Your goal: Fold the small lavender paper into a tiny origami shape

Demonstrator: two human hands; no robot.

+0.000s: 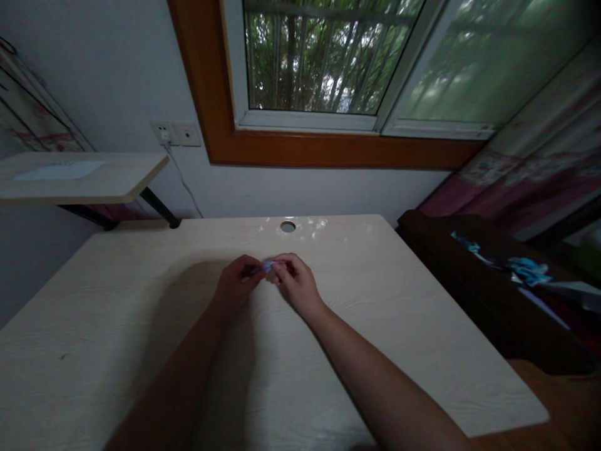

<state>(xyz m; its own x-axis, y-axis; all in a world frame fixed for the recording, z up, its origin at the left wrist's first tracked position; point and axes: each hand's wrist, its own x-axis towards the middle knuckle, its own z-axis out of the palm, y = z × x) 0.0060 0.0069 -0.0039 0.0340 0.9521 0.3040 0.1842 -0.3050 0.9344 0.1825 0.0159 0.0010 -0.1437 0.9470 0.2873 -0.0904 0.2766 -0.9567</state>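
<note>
- A small pale-purple object (268, 266) is pinched by the left hand (238, 279) and the right hand (298, 280).
- Both are held over a pale wood-grain tabletop (375, 282), fingers narrowed.

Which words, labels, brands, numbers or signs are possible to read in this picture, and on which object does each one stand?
No text can be read here.
White sheet on the raised shelf: faint marks, too small and blurred to read.
Small purplish item between the fingers of the left hand and right hand: no lettering can be made out.
</note>
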